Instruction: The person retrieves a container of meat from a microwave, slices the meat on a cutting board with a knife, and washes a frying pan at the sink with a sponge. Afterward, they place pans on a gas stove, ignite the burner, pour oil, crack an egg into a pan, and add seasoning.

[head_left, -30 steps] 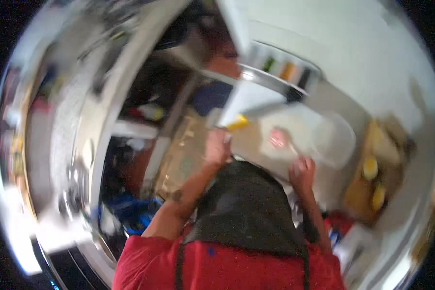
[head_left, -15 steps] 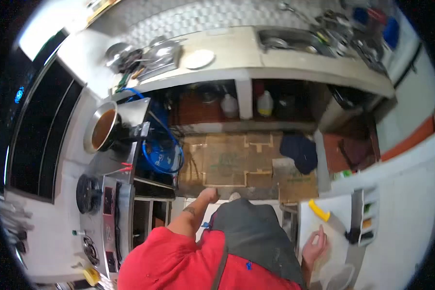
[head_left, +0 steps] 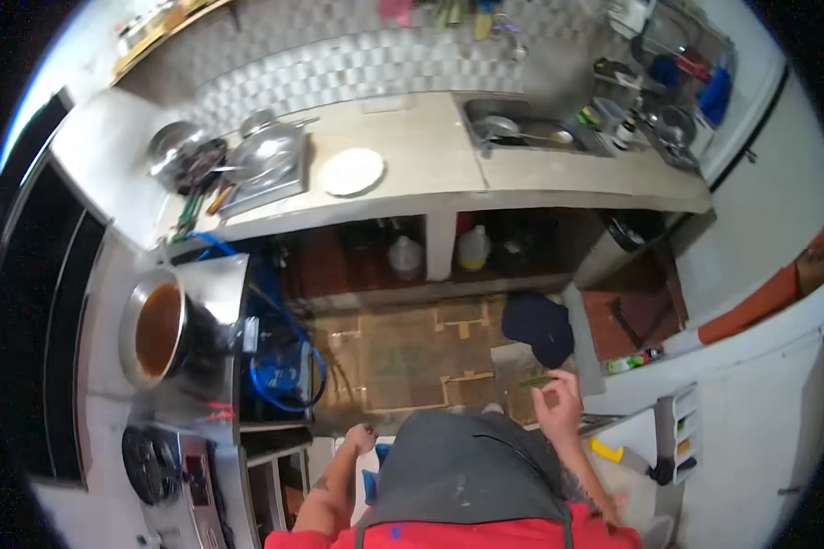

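Pot: a wide silver metal pot (head_left: 129, 334) to my left, holding brown liquid (head_left: 160, 331).
Jugs: beneath the long cream surface (head_left: 417, 151), a translucent plastic jug with yellow liquid (head_left: 474, 252) and a whitish plastic jug (head_left: 406, 259), its contents unclear.
Sink: a grey metal basin (head_left: 538, 130) with a round pan (head_left: 497, 128) inside.
Rack: a white compartmented rack (head_left: 666, 421) near the yellow-handled knife (head_left: 606, 449), with green and orange contents too small to name.
Right hand: my right hand (head_left: 551, 395) is raised, thumb and finger pinching a thin green leaf-like piece (head_left: 535, 380) above the cardboard-covered floor (head_left: 403, 352).
Left hand: my left hand (head_left: 362, 438) hangs low, fingers curled; I cannot tell whether it holds anything.
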Demonstrator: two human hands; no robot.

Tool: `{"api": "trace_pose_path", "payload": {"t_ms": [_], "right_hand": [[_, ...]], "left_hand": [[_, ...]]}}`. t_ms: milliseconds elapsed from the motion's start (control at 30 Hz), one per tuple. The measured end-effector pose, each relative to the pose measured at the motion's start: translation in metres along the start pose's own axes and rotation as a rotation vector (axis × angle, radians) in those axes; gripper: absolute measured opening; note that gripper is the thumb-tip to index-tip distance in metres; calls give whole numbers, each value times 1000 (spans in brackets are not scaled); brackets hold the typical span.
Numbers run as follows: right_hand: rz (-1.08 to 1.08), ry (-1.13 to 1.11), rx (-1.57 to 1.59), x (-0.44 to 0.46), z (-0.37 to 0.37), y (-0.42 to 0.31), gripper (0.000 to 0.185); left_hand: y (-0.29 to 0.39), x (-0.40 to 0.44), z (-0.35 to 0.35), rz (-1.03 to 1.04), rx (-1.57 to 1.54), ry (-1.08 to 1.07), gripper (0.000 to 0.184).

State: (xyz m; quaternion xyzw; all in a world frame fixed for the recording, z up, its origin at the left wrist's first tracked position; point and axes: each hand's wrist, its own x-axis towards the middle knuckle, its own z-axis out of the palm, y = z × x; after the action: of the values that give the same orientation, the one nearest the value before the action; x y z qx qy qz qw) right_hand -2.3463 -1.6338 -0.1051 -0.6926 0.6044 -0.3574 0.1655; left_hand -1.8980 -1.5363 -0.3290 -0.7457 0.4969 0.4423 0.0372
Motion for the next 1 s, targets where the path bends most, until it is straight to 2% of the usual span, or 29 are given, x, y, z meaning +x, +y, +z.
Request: {"api": "trace_pose_path", "payload": {"t_ms": [67, 167, 200, 233, 300, 400, 433, 467, 500, 533, 600, 667, 733, 767, 800, 867, 933, 1000], "right_hand": [[19, -130, 67, 22, 6, 6, 18], [-22, 50, 16, 59, 23, 21, 21], [12, 69, 64, 72, 25, 20, 24], [43, 92, 115, 88, 28, 17, 27], [25, 111, 181, 115, 35, 36, 37], [90, 107, 183, 155, 48, 76, 37], [110, 151, 210, 172, 53, 87, 28], [91, 155, 167, 188, 54, 103, 24], [68, 164, 125, 209, 54, 121, 21], [45, 173, 84, 230, 54, 139, 18], [95, 188, 167, 276, 55, 176, 13], [118, 172, 156, 319, 46, 213, 13], [236, 131, 130, 361, 26, 236, 16], [351, 147, 156, 381, 11, 235, 15], [458, 164, 173, 402, -2, 241, 14], [327, 219, 30, 419, -13, 283, 16], [264, 174, -172, 424, -20, 330, 16], [250, 167, -157, 439, -28, 346, 16]], "left_hand": [[17, 22, 0, -3, -1, 35, 43], [71, 72, -13, 262, -58, 58, 43], [95, 86, -24, 298, -212, 24, 41], [129, 96, -49, 331, -366, -9, 39], [225, 83, -139, 523, -152, 68, 28], [324, 119, -228, 733, -415, 2, 17], [378, 101, -275, 800, -157, 118, 18], [413, 114, -299, 888, -204, 147, 17], [450, 135, -313, 783, -310, 87, 17], [494, 142, -327, 775, -381, 80, 19], [569, 200, -347, 889, -178, 186, 23], [639, 279, -355, 951, -237, 155, 25], [702, 364, -364, 933, -145, 173, 20], [719, 420, -357, 939, -127, 284, 24], [748, 438, -367, 784, 64, 294, 28], [780, 491, -367, 667, -21, 438, 39], [796, 529, -370, 534, 189, 353, 49], [784, 582, -364, 463, 389, 298, 56]]}}
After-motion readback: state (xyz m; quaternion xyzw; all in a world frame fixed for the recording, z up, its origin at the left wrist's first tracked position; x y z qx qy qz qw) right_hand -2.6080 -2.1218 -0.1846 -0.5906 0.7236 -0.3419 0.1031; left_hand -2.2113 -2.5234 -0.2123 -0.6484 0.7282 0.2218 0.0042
